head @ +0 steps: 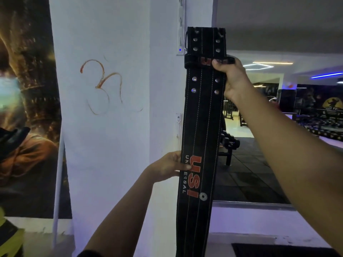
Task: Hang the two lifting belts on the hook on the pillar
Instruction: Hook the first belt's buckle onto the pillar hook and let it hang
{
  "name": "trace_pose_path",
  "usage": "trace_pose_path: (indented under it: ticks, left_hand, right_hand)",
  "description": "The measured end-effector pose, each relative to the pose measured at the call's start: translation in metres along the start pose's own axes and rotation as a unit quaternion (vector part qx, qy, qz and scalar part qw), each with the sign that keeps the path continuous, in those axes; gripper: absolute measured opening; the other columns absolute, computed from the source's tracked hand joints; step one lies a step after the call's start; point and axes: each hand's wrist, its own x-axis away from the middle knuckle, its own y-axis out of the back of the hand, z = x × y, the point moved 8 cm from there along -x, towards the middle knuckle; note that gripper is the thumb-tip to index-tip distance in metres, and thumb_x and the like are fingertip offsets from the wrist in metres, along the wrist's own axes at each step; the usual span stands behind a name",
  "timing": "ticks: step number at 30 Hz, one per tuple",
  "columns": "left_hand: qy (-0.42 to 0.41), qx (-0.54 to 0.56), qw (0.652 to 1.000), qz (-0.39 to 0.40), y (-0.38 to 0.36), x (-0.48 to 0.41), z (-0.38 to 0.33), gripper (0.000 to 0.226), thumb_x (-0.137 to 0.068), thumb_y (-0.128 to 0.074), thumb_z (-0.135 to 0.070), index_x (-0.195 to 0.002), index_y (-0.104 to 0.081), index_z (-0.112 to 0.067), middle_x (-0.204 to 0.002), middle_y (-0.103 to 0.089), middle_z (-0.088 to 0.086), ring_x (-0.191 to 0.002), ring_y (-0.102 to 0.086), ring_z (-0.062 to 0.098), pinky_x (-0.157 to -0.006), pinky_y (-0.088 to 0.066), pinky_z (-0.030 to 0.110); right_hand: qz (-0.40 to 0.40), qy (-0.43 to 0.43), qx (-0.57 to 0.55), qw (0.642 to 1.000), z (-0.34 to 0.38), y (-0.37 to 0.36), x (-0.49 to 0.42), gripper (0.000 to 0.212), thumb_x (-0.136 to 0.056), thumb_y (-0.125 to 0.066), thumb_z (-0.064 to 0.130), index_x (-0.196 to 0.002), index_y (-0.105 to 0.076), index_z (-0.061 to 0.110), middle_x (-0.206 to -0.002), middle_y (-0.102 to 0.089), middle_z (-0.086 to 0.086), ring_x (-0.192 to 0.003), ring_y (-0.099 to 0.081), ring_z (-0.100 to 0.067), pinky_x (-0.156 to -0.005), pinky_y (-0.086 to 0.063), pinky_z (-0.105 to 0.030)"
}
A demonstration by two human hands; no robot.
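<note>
A long black lifting belt [201,130] with orange lettering and metal rivets hangs upright against the white pillar's right corner [163,101]. My right hand [229,78] grips it near the top, just below the buckle end and its keeper loop. My left hand [168,166] holds the belt's left edge lower down, thumb on the lettering. The belt's top reaches a white strip [181,25] fixed along the pillar's corner. The hook itself is hidden behind the belt or cannot be made out. A second belt is not visible as a separate piece.
A red symbol [101,84] is painted on the pillar's front face. A large dark poster [27,108] covers the wall at left. To the right, a mirror or opening shows a gym floor with a dumbbell rack [228,143] and blue lights.
</note>
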Motion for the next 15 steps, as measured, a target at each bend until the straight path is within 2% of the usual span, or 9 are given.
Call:
trace_pose_path:
  ticks: [4, 8, 10, 12, 13, 15]
  left_hand:
    - [0.006, -0.008, 1.000, 0.002, -0.003, 0.001, -0.005, 0.025, -0.086, -0.058, -0.002, -0.106, -0.061, -0.016, -0.104, -0.067, 0.003, -0.107, -0.062, 0.027, -0.099, -0.047, 0.048]
    - [-0.006, 0.020, 0.999, -0.025, -0.002, -0.003, -0.019, 0.018, -0.088, -0.057, -0.010, -0.103, -0.061, -0.018, -0.098, -0.069, 0.000, -0.095, -0.066, 0.019, -0.087, -0.053, 0.038]
    - [-0.022, 0.011, 0.998, -0.051, 0.000, -0.005, -0.019, 0.017, -0.088, -0.058, -0.011, -0.102, -0.062, -0.020, -0.095, -0.069, -0.001, -0.094, -0.067, 0.019, -0.086, -0.054, 0.040]
    - [-0.040, 0.006, 0.996, -0.080, 0.002, -0.007, -0.020, 0.016, -0.089, -0.058, -0.012, -0.101, -0.062, -0.021, -0.092, -0.069, -0.003, -0.091, -0.067, 0.018, -0.085, -0.054, 0.040]
    - [-0.044, 0.003, 0.995, -0.088, 0.002, -0.009, -0.021, 0.016, -0.089, -0.057, -0.012, -0.101, -0.062, -0.021, -0.092, -0.070, -0.004, -0.090, -0.068, 0.017, -0.083, -0.055, 0.039]
    - [-0.049, -0.008, 0.995, -0.092, 0.001, -0.012, -0.026, 0.016, -0.089, -0.058, -0.013, -0.102, -0.062, -0.020, -0.092, -0.070, -0.003, -0.089, -0.068, 0.017, -0.080, -0.055, 0.036]
  right_hand:
    - [0.004, -0.001, -0.008, 1.000, -0.007, 0.001, 0.003, 0.029, -0.076, -0.072, 0.013, -0.097, -0.057, 0.025, -0.102, -0.068, -0.005, -0.090, -0.058, -0.026, -0.092, -0.039, -0.071]
    - [0.004, -0.006, -0.015, 1.000, -0.018, 0.003, 0.008, 0.032, -0.074, -0.074, 0.013, -0.102, -0.060, 0.022, -0.103, -0.069, -0.006, -0.093, -0.062, -0.028, -0.095, -0.043, -0.065]
    - [0.012, -0.006, -0.016, 1.000, -0.019, 0.004, 0.010, 0.032, -0.076, -0.074, 0.012, -0.106, -0.062, 0.017, -0.104, -0.070, -0.007, -0.100, -0.066, -0.031, -0.095, -0.047, -0.060]
    - [0.035, -0.005, -0.010, 0.999, -0.020, 0.004, 0.015, 0.024, -0.080, -0.072, 0.017, -0.102, -0.064, 0.016, -0.104, -0.070, -0.006, -0.106, -0.066, -0.030, -0.097, -0.049, -0.054]
    - [0.046, -0.010, 0.003, 0.999, -0.024, 0.005, 0.018, 0.025, -0.081, -0.072, 0.023, -0.104, -0.065, 0.016, -0.107, -0.069, -0.005, -0.110, -0.064, -0.029, -0.099, -0.049, -0.052]
    - [0.063, -0.038, 0.043, 0.996, -0.040, 0.009, 0.025, 0.043, -0.081, -0.070, 0.036, -0.119, -0.062, 0.018, -0.119, -0.068, -0.003, -0.114, -0.062, -0.026, -0.098, -0.050, -0.045]
